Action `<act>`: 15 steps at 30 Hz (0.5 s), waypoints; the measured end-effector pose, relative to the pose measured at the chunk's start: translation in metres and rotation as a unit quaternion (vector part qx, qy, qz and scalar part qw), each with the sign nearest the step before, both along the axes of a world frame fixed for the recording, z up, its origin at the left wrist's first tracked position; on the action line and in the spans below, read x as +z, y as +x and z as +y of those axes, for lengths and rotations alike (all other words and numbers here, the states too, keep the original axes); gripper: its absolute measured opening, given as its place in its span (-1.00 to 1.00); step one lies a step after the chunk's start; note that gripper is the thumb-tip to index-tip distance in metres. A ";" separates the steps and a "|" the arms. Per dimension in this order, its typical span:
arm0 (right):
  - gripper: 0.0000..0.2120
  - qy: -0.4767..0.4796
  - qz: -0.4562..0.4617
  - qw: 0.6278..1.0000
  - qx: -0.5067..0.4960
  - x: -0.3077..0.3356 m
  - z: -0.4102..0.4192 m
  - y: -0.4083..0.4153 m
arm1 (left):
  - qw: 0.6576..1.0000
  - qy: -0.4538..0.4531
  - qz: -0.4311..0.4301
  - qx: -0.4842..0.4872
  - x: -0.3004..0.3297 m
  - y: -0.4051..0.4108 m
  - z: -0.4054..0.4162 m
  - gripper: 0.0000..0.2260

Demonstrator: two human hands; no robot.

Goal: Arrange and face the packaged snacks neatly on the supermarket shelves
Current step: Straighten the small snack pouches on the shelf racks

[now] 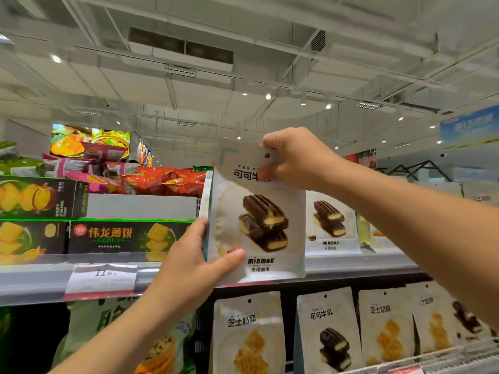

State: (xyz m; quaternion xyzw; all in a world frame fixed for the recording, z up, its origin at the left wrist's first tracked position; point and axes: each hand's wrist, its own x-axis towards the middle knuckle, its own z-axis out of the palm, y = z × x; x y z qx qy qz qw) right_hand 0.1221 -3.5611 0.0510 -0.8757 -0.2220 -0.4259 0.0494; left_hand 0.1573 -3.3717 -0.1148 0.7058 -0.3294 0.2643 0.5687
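Pouch (259, 225) between hands (upright)

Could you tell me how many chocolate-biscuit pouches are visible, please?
4: one held upright by the left hand and right hand; one behind on the top shelf; two below. More may be hidden.
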 end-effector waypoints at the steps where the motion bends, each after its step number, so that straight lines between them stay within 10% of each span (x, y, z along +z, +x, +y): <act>1: -0.76 -0.005 -0.002 1.000 -0.005 -0.001 0.000 0.002 | 0.999 0.021 -0.014 0.019 0.000 0.002 0.001 -0.63; 8: -0.73 -0.008 -0.022 0.999 -0.025 0.010 -0.009 0.003 | 0.974 0.159 -0.130 0.097 0.001 0.016 0.026 -0.37; 15: -0.77 -0.038 -0.061 0.995 -0.063 0.032 -0.010 0.013 | 0.828 0.293 -0.392 0.272 -0.033 0.044 0.044 -0.66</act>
